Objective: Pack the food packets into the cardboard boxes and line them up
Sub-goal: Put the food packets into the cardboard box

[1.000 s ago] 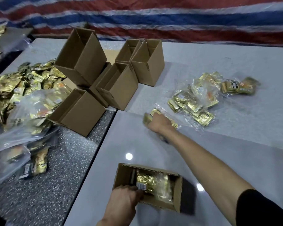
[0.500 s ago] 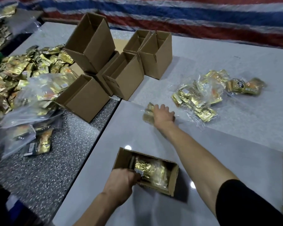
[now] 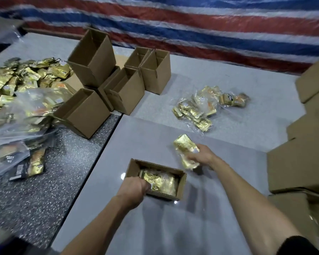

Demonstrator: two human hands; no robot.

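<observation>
right now the right hand (image 3: 201, 156) has its fingers wrapped round a bundle of gold packets (image 3: 185, 147), held in the air just beyond the far right corner of the open box (image 3: 181, 183). the left hand (image 3: 134, 188) curls over the box's near left rim and steadies it. whether its fingertips also touch the packets inside (image 3: 160, 181) i cannot tell.

those packets lie across the box floor, so the bundle probably goes in best laid flat on top of them. lead with a short edge and tuck the slack plastic under so it does not snag on the cardboard rim. the left hand would do well to press the box down while the bundle slides in, then move clear of the opening.

room to move is fair. the open space lies on the grey table (image 3: 173, 227), near and to the right of the box. the stacked boxes (image 3: 300, 162) stand well off to the right and the bagged packets (image 3: 195, 111) lie farther away. the empty boxes (image 3: 125, 89) crowd the far left by the seam with the speckled slab (image 3: 35, 190), where a box pushed left could catch.
</observation>
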